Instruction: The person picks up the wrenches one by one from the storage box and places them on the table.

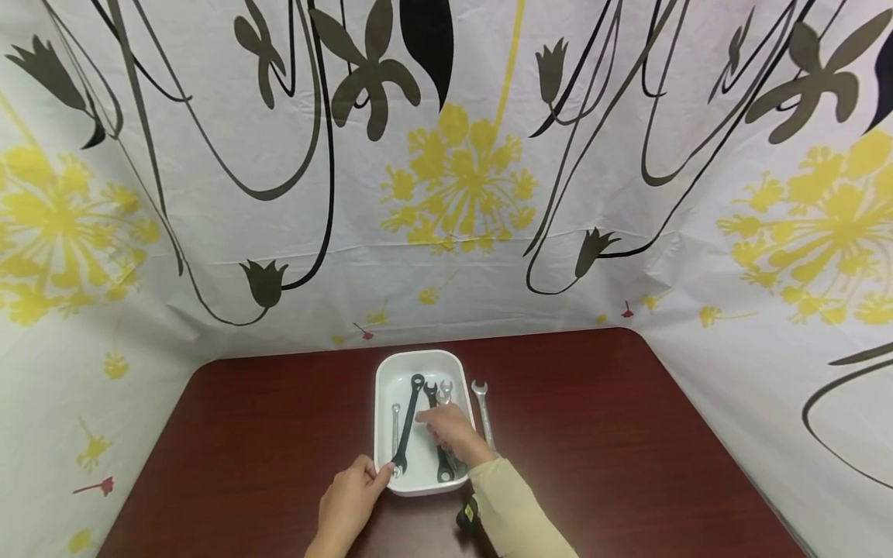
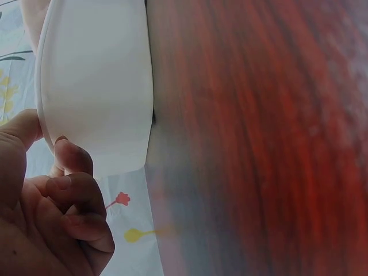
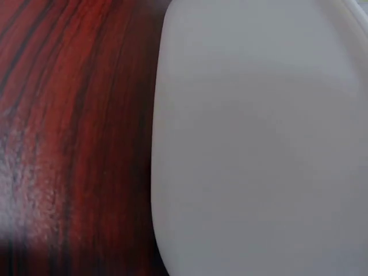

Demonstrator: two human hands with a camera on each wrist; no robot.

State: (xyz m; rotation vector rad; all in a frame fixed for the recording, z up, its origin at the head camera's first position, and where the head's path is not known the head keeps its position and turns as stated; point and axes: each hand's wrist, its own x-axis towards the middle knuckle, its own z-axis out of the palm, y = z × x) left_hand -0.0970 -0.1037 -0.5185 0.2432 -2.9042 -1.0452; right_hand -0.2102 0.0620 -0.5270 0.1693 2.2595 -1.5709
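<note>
My left hand point(image 1: 352, 496) pinches the near left corner of a white tray point(image 1: 418, 354); in the left wrist view the thumb is at the rim and curled fingers lie against the outer wall. My right hand point(image 1: 449, 430) reaches into the tray from the right, over the wrenches. It overlaps a dark open-ended wrench point(image 1: 444, 469) and a silver wrench point(image 1: 445, 393), and I cannot tell whether it grips either. To its left lie a long dark combination wrench point(image 1: 410, 418) and a small silver wrench point(image 1: 395, 426). The right wrist view shows only the tray wall point(image 3: 259, 144) and tabletop.
Just outside the tray's right side, another silver wrench point(image 1: 482, 403) lies on the dark red wooden table point(image 1: 593, 434). A black and yellow object point(image 1: 469, 515) sits near the right sleeve point(image 1: 519, 508), partly hidden. Behind the table hangs a flower-patterned white cloth point(image 1: 460, 294).
</note>
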